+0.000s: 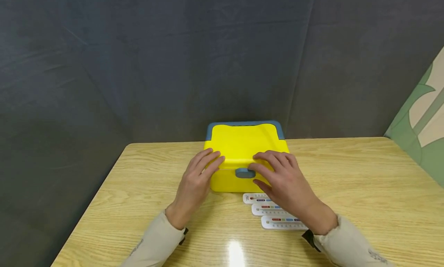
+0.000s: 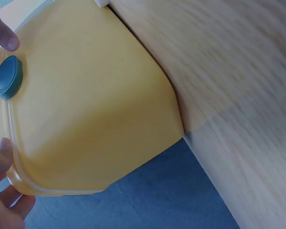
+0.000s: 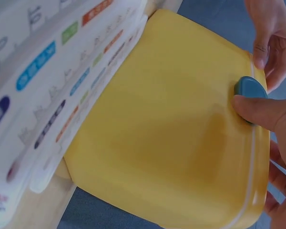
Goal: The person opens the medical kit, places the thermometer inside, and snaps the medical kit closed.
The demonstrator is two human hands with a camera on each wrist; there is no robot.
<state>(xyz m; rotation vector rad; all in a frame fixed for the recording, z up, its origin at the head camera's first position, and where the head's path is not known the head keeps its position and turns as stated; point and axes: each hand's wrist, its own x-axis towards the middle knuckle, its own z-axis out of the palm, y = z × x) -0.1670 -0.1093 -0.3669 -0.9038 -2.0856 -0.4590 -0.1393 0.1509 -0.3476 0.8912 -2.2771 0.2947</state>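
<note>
A yellow storage box with a closed lid, a blue handle frame at the back and a blue latch stands in front of me. My left hand rests on the lid's front-left edge, fingers extended over the top; in the left wrist view its thumb lies near the seam. With my right hand I hold the front edge at the latch, fingers bent over the lid and the thumb against the latch. Three white thermometers with printed scales lie before the box, partly hidden under my right hand.
The box stands on a light wooden table, near its far edge. Behind rises a dark grey cloth. At the right a green and beige leaf-patterned surface borders the table.
</note>
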